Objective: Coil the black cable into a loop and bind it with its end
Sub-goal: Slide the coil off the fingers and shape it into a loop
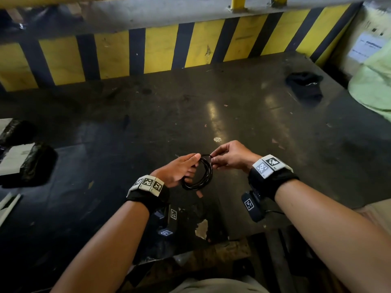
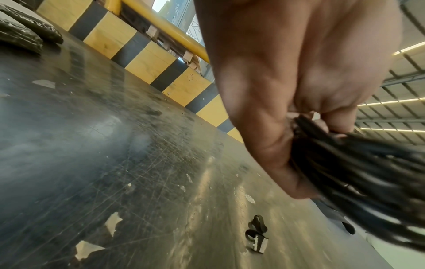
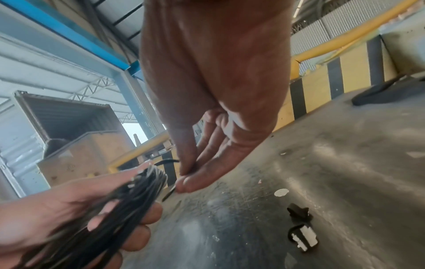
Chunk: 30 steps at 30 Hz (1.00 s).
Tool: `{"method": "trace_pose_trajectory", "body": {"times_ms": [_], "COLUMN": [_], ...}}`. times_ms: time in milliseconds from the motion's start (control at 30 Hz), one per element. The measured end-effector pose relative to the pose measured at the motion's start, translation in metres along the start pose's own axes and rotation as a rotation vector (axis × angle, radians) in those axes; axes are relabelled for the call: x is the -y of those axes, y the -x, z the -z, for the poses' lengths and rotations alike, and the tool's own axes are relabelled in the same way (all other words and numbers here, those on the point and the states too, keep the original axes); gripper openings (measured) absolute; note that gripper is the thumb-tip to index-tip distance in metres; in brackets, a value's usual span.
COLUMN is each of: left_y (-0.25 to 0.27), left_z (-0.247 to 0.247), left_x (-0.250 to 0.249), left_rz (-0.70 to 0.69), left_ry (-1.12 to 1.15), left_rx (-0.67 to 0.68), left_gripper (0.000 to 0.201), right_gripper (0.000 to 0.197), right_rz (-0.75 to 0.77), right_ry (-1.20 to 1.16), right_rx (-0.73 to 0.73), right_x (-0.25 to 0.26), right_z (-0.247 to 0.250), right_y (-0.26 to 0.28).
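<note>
The black cable (image 1: 201, 176) is wound into a small round coil of several turns, held above the dark table. My left hand (image 1: 182, 170) grips the coil's left side, fingers through the loop and thumb on top; the strands (image 2: 358, 172) fan out from its fist. My right hand (image 1: 224, 158) pinches the cable's loose end (image 1: 208, 155) at the top of the coil between thumb and forefinger. In the right wrist view the end (image 3: 169, 193) pokes out below the pinching fingertips (image 3: 188, 183), right beside the coil (image 3: 128, 198) in the other hand.
The scratched dark table (image 1: 148, 127) ends at a yellow-and-black striped barrier (image 1: 160, 49). A small black and white clip (image 3: 301, 231) lies on the table near the hands. A black cloth (image 1: 304, 85) lies far right, black-wrapped bundles (image 1: 31, 163) at the left, a pale green sack (image 1: 374, 85) at the right edge.
</note>
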<state>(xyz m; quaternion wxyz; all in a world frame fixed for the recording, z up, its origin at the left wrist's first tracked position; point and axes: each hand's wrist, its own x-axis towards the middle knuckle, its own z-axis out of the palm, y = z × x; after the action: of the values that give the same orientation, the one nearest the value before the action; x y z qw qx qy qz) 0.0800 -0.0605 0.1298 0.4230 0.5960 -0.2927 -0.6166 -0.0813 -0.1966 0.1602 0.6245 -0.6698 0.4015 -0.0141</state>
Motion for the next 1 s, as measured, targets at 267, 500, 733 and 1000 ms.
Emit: {"method": "trace_pose_trajectory", "body": {"times_ms": [267,500,733,1000], "left_y": [-0.009,-0.015,-0.022,-0.026], "left_z": [-0.002,0.006,0.017,0.011], "left_x": [-0.004,-0.001,0.0,-0.005], "left_rz": [-0.035,-0.082,-0.115,-0.136], "left_ry": [-0.004,-0.145,-0.282,-0.338], "left_rx": [-0.022,-0.052,-0.136,-0.201], "left_gripper": [0.032,0.026,0.026,0.028], "right_gripper": [0.005,0.009,0.027,0.03], "right_rz": [-0.121,-0.193,-0.19,-0.219], "right_ry": [-0.059,-0.046,0.11,0.397], "right_rx": [0.096,0.16,0.138,0.098], "right_x": [-0.002,-0.007,0.013,0.013], "right_z": [0.005,-0.001,-0.008,-0.021], "right_y": [-0.006,-0.012,-0.013,-0.023]}}
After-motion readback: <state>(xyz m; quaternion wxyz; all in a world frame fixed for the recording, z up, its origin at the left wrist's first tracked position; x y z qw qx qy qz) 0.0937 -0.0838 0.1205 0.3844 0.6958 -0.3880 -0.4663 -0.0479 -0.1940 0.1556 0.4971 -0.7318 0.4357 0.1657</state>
